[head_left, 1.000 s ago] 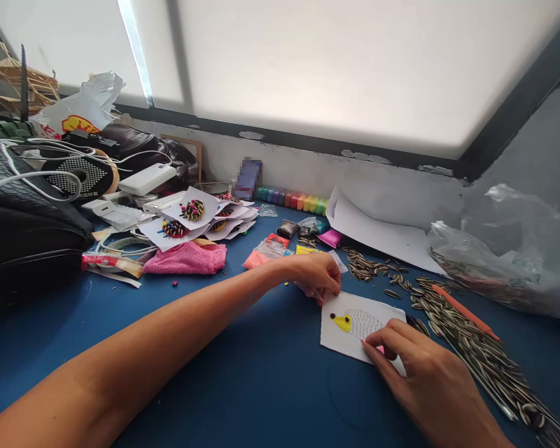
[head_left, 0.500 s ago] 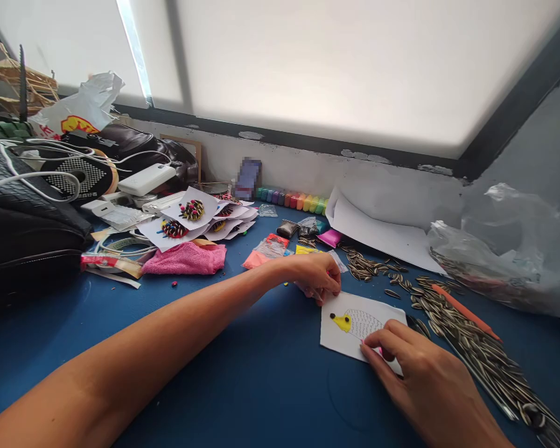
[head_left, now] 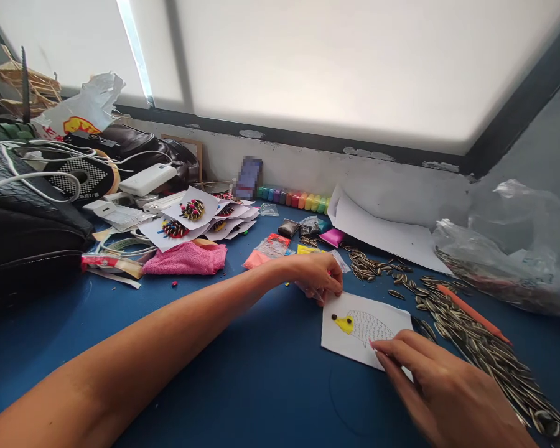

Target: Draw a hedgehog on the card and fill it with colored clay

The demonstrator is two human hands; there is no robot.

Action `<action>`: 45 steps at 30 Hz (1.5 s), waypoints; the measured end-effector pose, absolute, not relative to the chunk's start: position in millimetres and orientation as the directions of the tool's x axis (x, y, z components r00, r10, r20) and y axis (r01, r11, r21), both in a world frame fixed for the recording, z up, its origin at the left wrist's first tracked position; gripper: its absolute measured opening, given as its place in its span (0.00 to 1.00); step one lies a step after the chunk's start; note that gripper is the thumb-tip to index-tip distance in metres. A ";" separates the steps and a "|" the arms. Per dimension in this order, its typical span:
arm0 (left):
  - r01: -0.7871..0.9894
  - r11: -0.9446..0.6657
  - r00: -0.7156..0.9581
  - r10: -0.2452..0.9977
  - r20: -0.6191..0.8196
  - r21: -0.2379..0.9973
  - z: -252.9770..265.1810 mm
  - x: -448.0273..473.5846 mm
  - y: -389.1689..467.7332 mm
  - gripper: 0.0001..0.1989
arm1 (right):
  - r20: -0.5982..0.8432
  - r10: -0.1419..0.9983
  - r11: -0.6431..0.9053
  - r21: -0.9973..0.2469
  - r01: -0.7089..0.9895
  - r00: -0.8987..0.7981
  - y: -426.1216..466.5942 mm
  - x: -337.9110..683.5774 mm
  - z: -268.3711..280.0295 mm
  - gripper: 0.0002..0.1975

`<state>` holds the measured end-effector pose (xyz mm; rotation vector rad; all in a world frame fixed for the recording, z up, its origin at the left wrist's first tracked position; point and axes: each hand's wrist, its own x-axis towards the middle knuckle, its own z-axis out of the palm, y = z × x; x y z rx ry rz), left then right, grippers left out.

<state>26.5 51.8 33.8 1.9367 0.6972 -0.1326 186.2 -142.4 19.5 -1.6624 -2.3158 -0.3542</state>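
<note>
A white sheet of paper [head_left: 336, 339] lies on the blue table, bearing a hedgehog drawing [head_left: 368, 326] with a yellow clay face and dark nose and eye. My left hand [head_left: 320, 277] is closed at the sheet's upper left corner; a pinkish spot shows among its curled fingers, but what they hold is hidden. Over the sheet's lower right, my right hand [head_left: 438, 379] pinches a small bit of pink clay [head_left: 372, 343] at the hedgehog's underside. That hand covers the drawing's rear end.
Sunflower seeds [head_left: 480, 348] and an orange stick [head_left: 473, 314] lie to the right, near a clear plastic bag [head_left: 518, 249]. Clay packets [head_left: 266, 249] sit behind my left hand. Finished paper pieces [head_left: 191, 214], a pink cloth [head_left: 184, 258] and a black bag [head_left: 32, 236] are left.
My right hand has shifted slightly right and down, uncovering more of the hedgehog's body. The pink bit now shows at its fingertips. My left hand stays at the corner.
</note>
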 end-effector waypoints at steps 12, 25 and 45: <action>0.505 -0.296 0.837 0.399 -0.375 0.811 29.6 27.6 53.6 0.05 | 0.342 0.908 0.283 -0.073 0.956 -0.242 -144.6 188.0 16.1 0.09; 0.507 -0.285 0.828 0.424 -0.367 0.813 32.3 25.7 50.9 0.05 | 0.323 0.920 0.265 -0.095 0.959 -0.222 -137.5 187.2 9.2 0.09; 0.502 -0.288 0.833 0.413 -0.368 0.815 30.2 25.5 51.9 0.06 | 0.399 0.844 0.306 0.190 0.933 -0.358 -140.5 180.0 2.1 0.14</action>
